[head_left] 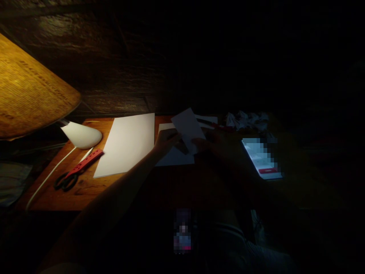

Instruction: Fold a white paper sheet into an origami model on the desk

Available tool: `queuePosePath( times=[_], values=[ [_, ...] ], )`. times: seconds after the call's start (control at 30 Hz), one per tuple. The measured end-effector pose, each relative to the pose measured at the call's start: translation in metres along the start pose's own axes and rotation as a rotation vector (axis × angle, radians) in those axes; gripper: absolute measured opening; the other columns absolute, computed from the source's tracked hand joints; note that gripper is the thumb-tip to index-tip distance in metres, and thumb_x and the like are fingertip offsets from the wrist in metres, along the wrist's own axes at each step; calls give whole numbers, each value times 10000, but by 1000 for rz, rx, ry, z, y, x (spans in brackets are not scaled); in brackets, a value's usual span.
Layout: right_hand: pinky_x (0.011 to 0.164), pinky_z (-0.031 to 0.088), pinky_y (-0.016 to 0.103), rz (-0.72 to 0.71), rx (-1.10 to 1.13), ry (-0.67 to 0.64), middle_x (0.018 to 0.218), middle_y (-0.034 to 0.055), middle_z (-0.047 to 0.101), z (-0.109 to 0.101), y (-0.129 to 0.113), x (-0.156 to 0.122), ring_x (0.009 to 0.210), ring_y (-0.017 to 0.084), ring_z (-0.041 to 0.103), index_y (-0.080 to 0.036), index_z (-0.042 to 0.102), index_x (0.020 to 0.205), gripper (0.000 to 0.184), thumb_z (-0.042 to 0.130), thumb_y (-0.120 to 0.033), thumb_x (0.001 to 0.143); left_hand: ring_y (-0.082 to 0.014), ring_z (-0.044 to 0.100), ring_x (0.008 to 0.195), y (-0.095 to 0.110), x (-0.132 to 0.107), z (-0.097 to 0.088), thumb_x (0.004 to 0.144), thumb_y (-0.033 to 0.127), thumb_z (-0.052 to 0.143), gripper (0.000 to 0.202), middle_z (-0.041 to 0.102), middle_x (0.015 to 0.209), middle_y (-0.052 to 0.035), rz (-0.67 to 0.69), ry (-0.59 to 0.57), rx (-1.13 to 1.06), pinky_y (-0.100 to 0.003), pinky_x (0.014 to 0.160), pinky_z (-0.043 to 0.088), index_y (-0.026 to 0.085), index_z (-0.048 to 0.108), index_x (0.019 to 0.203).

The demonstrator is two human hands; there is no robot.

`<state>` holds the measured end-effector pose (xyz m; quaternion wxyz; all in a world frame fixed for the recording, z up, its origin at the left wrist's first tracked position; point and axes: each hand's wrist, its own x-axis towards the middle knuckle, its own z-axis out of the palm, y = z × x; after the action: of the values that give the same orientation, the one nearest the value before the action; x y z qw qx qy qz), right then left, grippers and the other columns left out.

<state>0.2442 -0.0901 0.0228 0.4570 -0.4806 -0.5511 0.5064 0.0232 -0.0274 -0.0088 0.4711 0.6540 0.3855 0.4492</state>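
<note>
A small white piece of paper [188, 127] is held up at a tilt over the middle of the table. My left hand [167, 139] grips its left edge, fingers partly lost in shadow. At its lower right edge, my right hand [203, 144] is closed on it with the thumb showing; the rest of that hand is very dark. Beneath both hands lies a white sheet [173, 158], partly covered by them. Just behind my right hand is a slim dark and red tool [212, 123], its kind too dim to tell.
On the wooden table [85, 198], a larger white sheet [128, 144] lies left of my hands. Black-handled scissors [67, 182] with a red perforated piece sit near a lamp [84, 136] and its cord. Crumpled white paper pieces [246, 121] and a lit phone [261, 158] are at right.
</note>
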Motion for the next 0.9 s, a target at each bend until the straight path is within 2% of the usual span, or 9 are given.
queuePosePath(
  times=[0.1, 0.23, 0.4, 0.57, 0.67, 0.8, 0.9],
  values=[
    [827, 576, 374, -11, 24, 21, 991, 45, 793, 1, 0, 0, 921, 248, 715, -237, 744, 926, 242, 777, -452, 818, -142, 661, 657, 0, 0, 0, 796, 373, 768, 241, 733, 720, -49, -16, 28, -34, -253, 591, 510, 143, 729, 737],
    [766, 552, 354, -41, -64, 57, 861, 31, 741, -3, 7, 3, 845, 226, 677, -239, 695, 788, 209, 750, -438, 823, -136, 626, 651, 0, -2, 3, 785, 381, 783, 249, 699, 697, -31, -17, 29, -63, -254, 594, 484, 153, 716, 711],
    [748, 543, 349, -39, -74, 69, 831, 25, 716, -5, 18, 8, 804, 212, 645, -242, 660, 763, 237, 775, -448, 776, -114, 545, 609, -1, -1, 4, 790, 390, 777, 304, 592, 620, 1, 2, 35, -55, -247, 567, 422, 163, 653, 630],
    [709, 528, 332, -14, -51, 92, 815, 16, 711, -5, 25, 11, 755, 197, 630, -243, 690, 808, 243, 758, -475, 786, -117, 541, 632, 2, -1, 6, 794, 427, 748, 308, 594, 643, -3, 6, -30, -93, -245, 570, 413, 170, 650, 654],
    [738, 540, 349, -40, -66, 94, 811, 21, 716, -4, 25, 11, 770, 207, 637, -240, 676, 781, 248, 769, -470, 786, -104, 488, 583, 2, -1, 7, 775, 413, 766, 319, 528, 596, 18, -11, -38, -57, -236, 530, 365, 178, 610, 625],
    [759, 542, 349, -41, -87, 92, 824, 22, 718, -4, 22, 9, 823, 217, 651, -242, 643, 752, 297, 746, -509, 834, -104, 459, 563, 1, 0, 6, 787, 413, 745, 322, 507, 581, 19, -23, -5, -14, -244, 518, 327, 185, 598, 613],
    [741, 522, 335, -70, -164, 106, 821, 19, 710, -5, 19, 9, 801, 206, 632, -245, 643, 754, 296, 718, -516, 845, -101, 417, 549, 0, 0, 5, 777, 412, 736, 337, 460, 566, 30, -15, -32, 15, -251, 514, 286, 196, 558, 590]
  ],
)
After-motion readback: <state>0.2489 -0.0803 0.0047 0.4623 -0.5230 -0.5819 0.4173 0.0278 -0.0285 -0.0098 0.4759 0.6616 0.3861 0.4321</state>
